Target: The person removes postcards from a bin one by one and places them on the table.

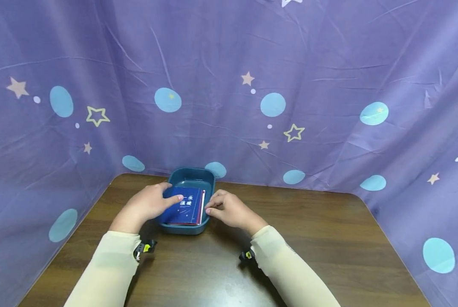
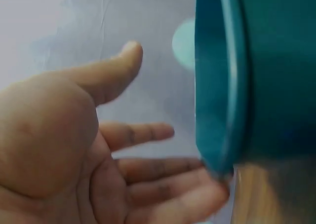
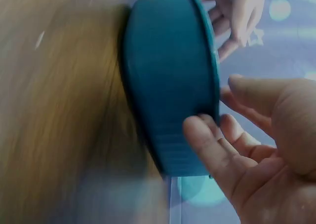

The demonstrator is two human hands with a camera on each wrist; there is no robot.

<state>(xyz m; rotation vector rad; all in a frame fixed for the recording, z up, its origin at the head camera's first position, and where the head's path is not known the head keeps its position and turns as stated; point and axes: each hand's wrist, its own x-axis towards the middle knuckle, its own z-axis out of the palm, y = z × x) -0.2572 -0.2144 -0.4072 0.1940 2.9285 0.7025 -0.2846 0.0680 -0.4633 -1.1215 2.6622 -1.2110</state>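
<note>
A teal rectangular tray (image 1: 184,230) stands on the table with a dark blue booklet (image 1: 183,216) lying in it, white characters on its cover. Red and white edges show along the booklet's right side. My left hand (image 1: 146,205) is at the tray's left side, its thumb over the booklet's cover in the head view. The left wrist view shows its fingers (image 2: 173,197) fairly straight, with tips right at the tray's rim. On the opposite side, my right hand (image 1: 230,209) has its fingertips (image 3: 200,130) at the tray's outer wall and rim, its thumb standing apart.
The brown wooden table (image 1: 309,243) extends to the right and in front of the tray. Behind and beside it hangs a purple curtain (image 1: 229,85) with stars and blue dots, close to the tray's far end. A strapped wrist device (image 1: 144,248) sits at the left cuff.
</note>
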